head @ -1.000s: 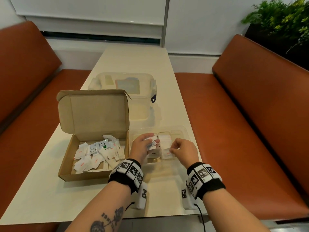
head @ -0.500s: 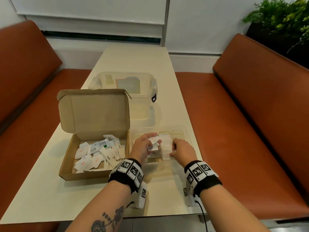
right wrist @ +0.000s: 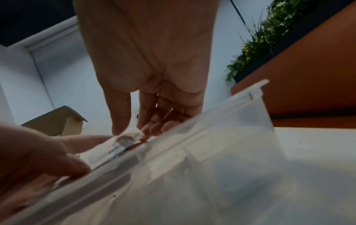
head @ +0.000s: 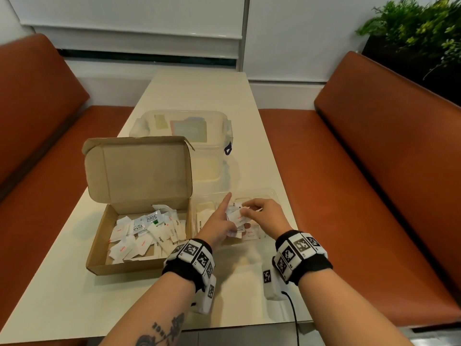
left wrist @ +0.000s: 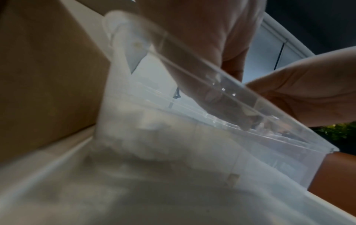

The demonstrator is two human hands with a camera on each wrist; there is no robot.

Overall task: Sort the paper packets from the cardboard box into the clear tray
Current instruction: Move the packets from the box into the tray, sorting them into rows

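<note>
Over the tray (head: 270, 193) my right hand (head: 267, 216) has moved in, its fingers (right wrist: 123, 115) now pinching a packet (head: 237, 217) off the stack my left hand (head: 219, 224) grips, forefinger now extended; sorting continues, box (head: 139, 267) still part full.

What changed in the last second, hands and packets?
The right hand moved left to the small stack of packets that the left hand holds over the clear tray and now pinches one. The left forefinger straightened. Cardboard box and its packets unchanged.
</note>
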